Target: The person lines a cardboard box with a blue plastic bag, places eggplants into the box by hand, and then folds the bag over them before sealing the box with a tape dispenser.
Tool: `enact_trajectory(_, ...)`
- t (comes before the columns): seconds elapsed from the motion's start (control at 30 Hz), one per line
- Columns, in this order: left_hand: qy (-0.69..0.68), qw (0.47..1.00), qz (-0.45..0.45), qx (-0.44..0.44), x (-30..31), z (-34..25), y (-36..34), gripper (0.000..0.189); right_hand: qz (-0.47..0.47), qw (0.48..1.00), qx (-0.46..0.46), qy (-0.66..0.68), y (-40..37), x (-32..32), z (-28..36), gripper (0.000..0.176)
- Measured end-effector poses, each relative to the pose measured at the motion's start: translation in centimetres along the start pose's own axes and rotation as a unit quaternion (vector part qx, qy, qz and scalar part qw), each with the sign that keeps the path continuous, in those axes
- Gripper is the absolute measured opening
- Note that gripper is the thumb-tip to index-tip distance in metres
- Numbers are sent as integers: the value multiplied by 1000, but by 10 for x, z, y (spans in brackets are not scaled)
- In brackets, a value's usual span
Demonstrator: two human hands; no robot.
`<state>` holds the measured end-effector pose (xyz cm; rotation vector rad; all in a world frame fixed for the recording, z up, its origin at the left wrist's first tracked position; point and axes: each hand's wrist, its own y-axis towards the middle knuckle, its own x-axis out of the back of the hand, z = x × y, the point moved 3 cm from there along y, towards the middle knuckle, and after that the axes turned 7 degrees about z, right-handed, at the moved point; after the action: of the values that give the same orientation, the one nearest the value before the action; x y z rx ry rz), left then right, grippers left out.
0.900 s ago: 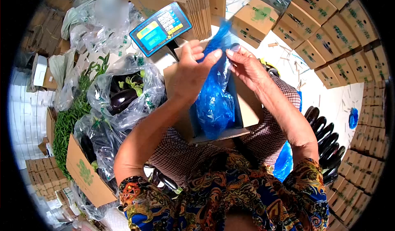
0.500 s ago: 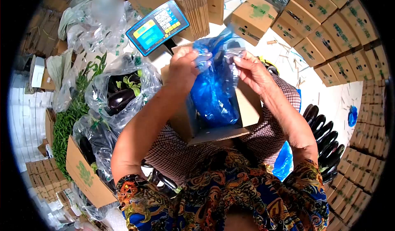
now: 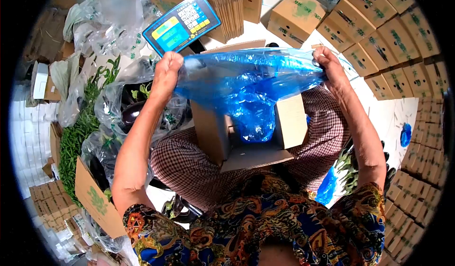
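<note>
1 patch (image 3: 118,3) blurred (v. soft); blue bag (image 3: 258,119) hides pt. of open carton (image 3: 292,123).

Stacked cartons (image 3: 388,38) line the right side of a brightly lit white floor (image 3: 374,119).

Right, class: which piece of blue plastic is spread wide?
The large blue bag, stretched between the left hand and right hand over the open box. The blue plastic beside the right leg and the blue bundle farther right are held by neither hand.

Translucent blue plastic bag (image 3: 258,114), mouth wide and taut, crumpled lower end over the open cardboard box (image 3: 292,121).
</note>
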<state>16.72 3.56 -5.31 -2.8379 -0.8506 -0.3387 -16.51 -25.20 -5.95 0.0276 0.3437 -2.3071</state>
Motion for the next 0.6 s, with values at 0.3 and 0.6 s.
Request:
enact_trajectory(0.3, 225, 967, -79, -85, 12, 24, 73, 19, 74, 963, 104, -237, 59, -30, 51, 21)
enact_trajectory(0.6, 336, 934, -57, -107, 7, 122, 86, 15, 46, 926, 111, -357, 158, -14, -30, 22)
